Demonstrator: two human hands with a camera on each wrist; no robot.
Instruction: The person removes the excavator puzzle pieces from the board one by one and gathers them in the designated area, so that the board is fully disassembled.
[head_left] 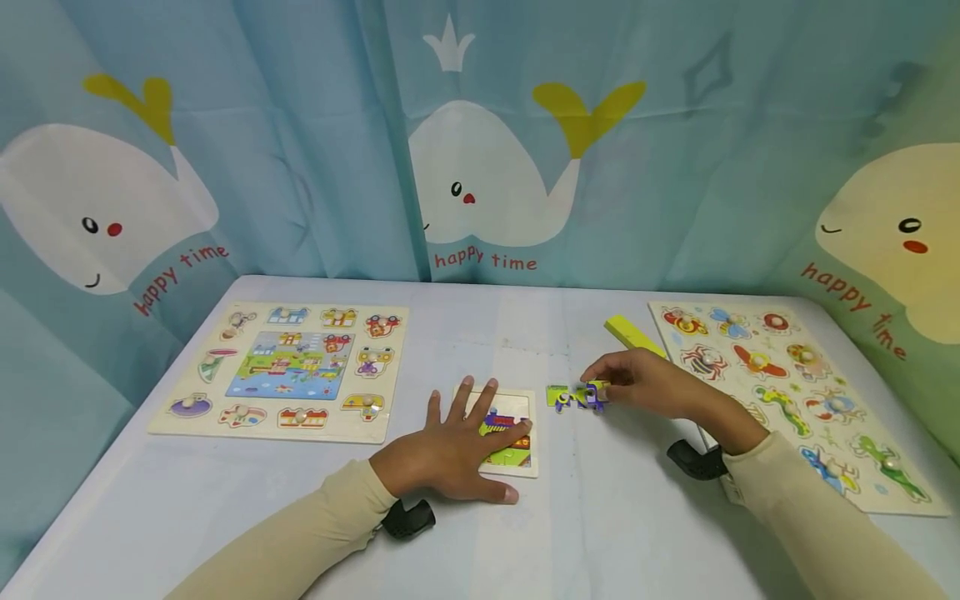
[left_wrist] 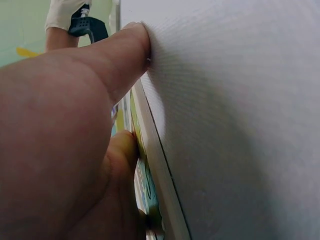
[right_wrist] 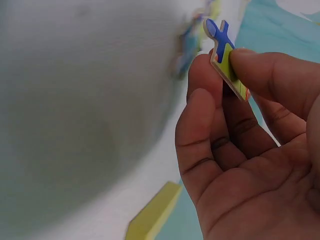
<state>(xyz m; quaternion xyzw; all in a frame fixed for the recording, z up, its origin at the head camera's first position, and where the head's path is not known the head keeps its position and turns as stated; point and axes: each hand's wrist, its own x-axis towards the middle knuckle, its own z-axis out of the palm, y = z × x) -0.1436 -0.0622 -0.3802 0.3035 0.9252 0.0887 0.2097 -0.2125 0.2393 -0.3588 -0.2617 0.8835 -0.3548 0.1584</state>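
Note:
My left hand (head_left: 457,450) lies with fingers spread across a small wooden jigsaw board (head_left: 534,433), its fingertips reaching over the frame. Part of a picture in purple, red and green shows under that hand, and the rest is covered. In the left wrist view the thumb (left_wrist: 132,42) extends past the board's edge onto the white table. Between thumb and fingertips, my right hand (head_left: 652,387) pinches a thin blue and yellow-green jigsaw piece (right_wrist: 226,57). Just left of it on the table lies another jigsaw piece (head_left: 556,395), green and purple.
A large knob puzzle board (head_left: 397,375) with vehicle and toy shapes lies at the left. Another, with insect shapes, (head_left: 720,400) sits at the right, near my right forearm. A yellow-green block (head_left: 633,335) rests beside it. A whale-print curtain (head_left: 337,167) hangs behind the table.

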